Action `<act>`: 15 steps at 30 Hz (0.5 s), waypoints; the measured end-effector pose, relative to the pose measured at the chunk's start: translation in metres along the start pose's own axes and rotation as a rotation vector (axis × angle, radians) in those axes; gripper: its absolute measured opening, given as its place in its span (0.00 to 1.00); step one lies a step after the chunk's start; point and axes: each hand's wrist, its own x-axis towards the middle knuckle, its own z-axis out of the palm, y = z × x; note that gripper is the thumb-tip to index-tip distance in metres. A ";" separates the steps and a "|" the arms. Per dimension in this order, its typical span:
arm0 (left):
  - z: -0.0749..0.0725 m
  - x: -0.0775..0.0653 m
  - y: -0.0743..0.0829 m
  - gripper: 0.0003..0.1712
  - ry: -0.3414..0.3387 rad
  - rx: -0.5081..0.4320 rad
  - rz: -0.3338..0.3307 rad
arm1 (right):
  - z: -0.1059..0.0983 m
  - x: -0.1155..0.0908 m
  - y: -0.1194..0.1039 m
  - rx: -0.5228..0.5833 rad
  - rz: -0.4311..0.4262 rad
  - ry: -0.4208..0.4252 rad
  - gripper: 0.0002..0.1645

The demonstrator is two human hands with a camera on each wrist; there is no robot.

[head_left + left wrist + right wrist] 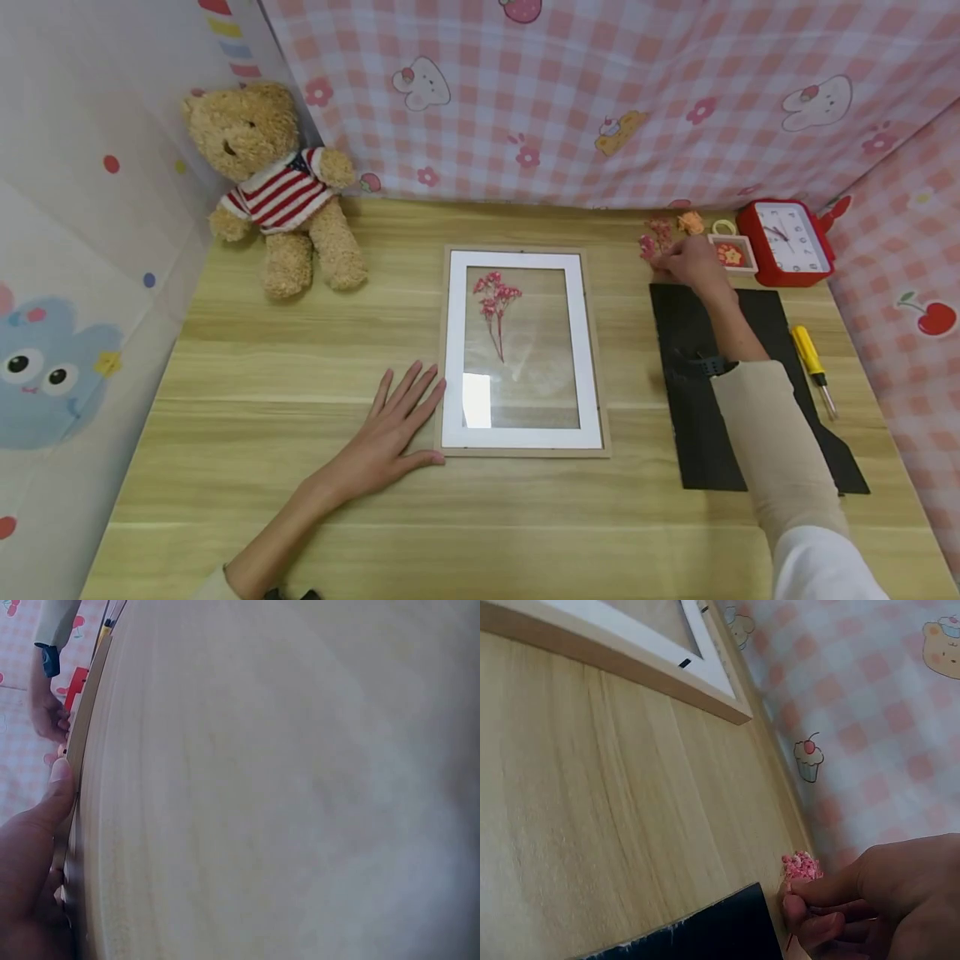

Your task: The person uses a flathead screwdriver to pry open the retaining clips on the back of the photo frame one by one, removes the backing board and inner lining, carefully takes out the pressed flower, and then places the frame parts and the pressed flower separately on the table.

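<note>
A light wooden picture frame (602,375) with a white mat lies flat on the table, and a pink dried flower sprig (495,308) rests inside its opening at the upper left. My left hand (386,437) lies spread on the table, fingertips and thumb touching the frame's left edge. At the far right my right hand (693,262) pinches the stem of another pink dried flower (801,864), whose head shows past the fingertips in the right wrist view. Close by that hand lie a reddish dried sprig (661,231) and an orange dried flower (691,222).
A black backing board (705,433) lies under the right forearm, with a yellow-handled screwdriver (808,350) to its right. Behind stand a red clock (791,242), a small square box (748,265) and a pale ring (723,223). A teddy bear (277,192) sits at the back left.
</note>
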 end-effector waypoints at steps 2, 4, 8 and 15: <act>0.000 0.000 0.000 0.57 0.001 0.000 0.002 | 0.000 0.000 0.001 -0.032 -0.001 0.010 0.21; 0.000 0.000 0.000 0.57 0.004 0.002 0.005 | 0.000 -0.001 0.001 -0.070 -0.001 0.028 0.21; 0.001 0.000 -0.001 0.57 0.008 0.003 0.009 | 0.002 -0.007 -0.005 -0.118 -0.029 0.066 0.20; 0.001 -0.001 0.000 0.57 0.006 -0.004 0.006 | 0.031 -0.041 -0.065 -0.123 -0.197 0.023 0.18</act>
